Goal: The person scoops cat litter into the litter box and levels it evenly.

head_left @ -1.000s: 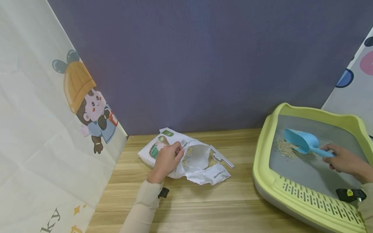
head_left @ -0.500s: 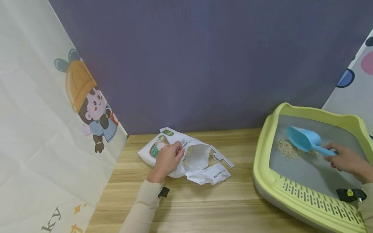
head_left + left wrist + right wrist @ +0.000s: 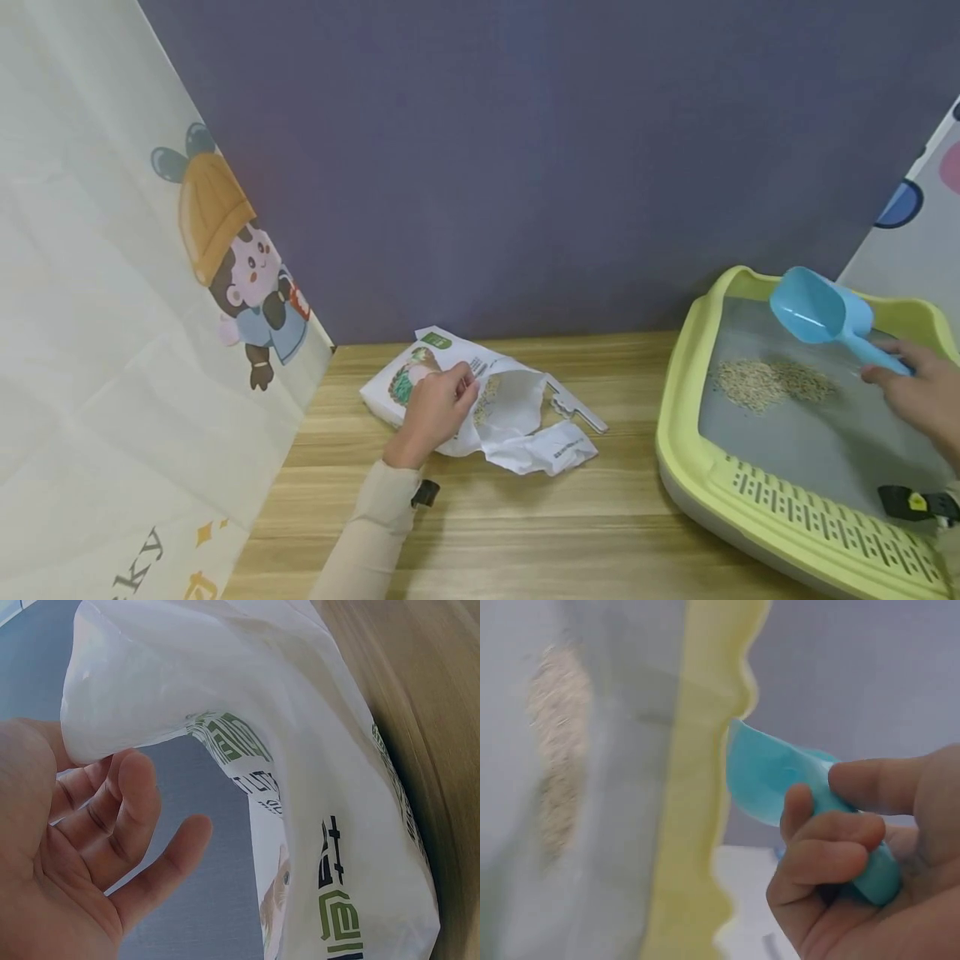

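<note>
My left hand [image 3: 437,410] pinches the torn edge of a white printed bag [image 3: 517,454] lying on the table; tan pellets show inside its mouth. In the left wrist view the bag's film [image 3: 172,667] is held between thumb and fingers. My right hand [image 3: 921,387] grips the handle of a blue scoop [image 3: 817,308], raised over the back right of a litter box [image 3: 678,400] with a yellow-green rim. The scoop's bowl looks empty. Below it, a pile of tan pellets [image 3: 757,385] lies on the grey floor of the box. The right wrist view shows fingers curled round the scoop handle [image 3: 877,877].
A white clip-like strip [image 3: 581,408] lies on the wooden table [image 3: 540,533], right of the bag. Behind stands a dark blue-grey wall [image 3: 510,167]. A white sheet with a cartoon figure [image 3: 255,275] hangs at left. The box has a perforated front ledge [image 3: 810,512].
The scoop has tipped and risen up and to the right, away from the pellets; the pile below it has grown. My left hand keeps its hold on the bag.
</note>
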{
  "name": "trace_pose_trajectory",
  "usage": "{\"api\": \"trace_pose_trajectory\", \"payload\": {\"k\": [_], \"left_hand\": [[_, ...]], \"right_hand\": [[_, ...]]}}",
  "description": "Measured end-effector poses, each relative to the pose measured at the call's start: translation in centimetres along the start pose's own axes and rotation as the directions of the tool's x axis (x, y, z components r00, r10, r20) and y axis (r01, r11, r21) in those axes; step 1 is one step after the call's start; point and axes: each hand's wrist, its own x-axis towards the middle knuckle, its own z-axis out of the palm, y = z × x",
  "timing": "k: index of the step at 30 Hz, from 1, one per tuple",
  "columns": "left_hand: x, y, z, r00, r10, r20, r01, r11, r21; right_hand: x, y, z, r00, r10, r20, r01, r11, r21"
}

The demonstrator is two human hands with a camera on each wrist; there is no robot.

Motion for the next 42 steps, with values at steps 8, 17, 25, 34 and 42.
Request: {"api": "trace_pose_trajectory", "payload": {"k": [8,17,25,34,42], "left_hand": [[0.1,0.0,0.0,1.000,0.006,-0.007,-0.006,1.000,-0.007],[0.0,-0.2,-0.2,1.000,-0.004,0.006,0.004,1.000,-0.008],[0.0,-0.2,-0.4,0.999,0.004,0.034,-0.004,1.000,0.006],[0.0,0.0,-0.5,0.999,0.030,0.040,-0.031,0.999,0.009],[0.0,0.0,-0.3,0.999,0.029,0.032,-0.030,0.999,0.017]], "right_hand": [[-2.9,-5.9,-0.7,0.998,-0.067,-0.004,0.067,0.998,-0.005],[-5.7,-11.3,1.6,0.946,-0.318,0.062,0.321,0.946,-0.049],[-7.6,-14.6,4.4,0.876,-0.442,0.191,0.447,0.895,0.021],[-9.2,-16.6,7.2,0.806,-0.496,0.323,0.473,0.868,0.152],[-9.9,-17.5,9.6,0.799,-0.483,0.358,0.441,0.876,0.198]]}}
